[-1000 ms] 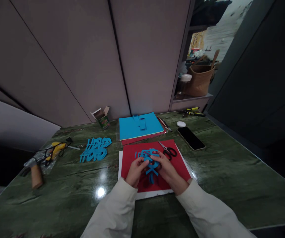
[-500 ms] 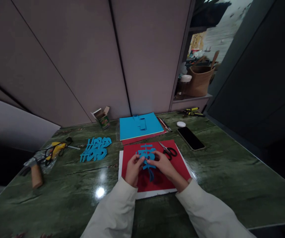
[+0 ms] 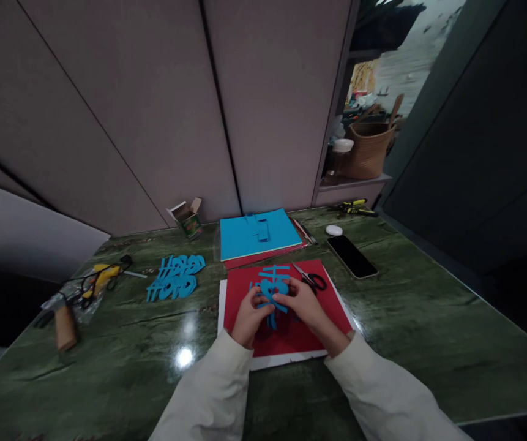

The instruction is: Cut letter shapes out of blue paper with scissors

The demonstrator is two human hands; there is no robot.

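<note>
Head camera looked down on a thin, matte blue paper cutout [image 3: 273, 290] of chunky joined strokes, held over a smooth red card [image 3: 332, 315] lying on a white sheet [image 3: 221, 306]. The left grip [image 3: 248, 317] and right grip [image 3: 300, 304] faced each other, nearly touching, with fingers curled and pinching the middle of the cutout. Just beyond the right grip, black-handled scissors [image 3: 313, 280] lay on the card. Left of the left grip, flat blue cutouts [image 3: 175, 277] lay on the glossy green marbled bench [image 3: 107, 343]. Beyond both grips sat a stack of blue paper [image 3: 256, 236], with a black phone [image 3: 352, 256] farther right.
</note>
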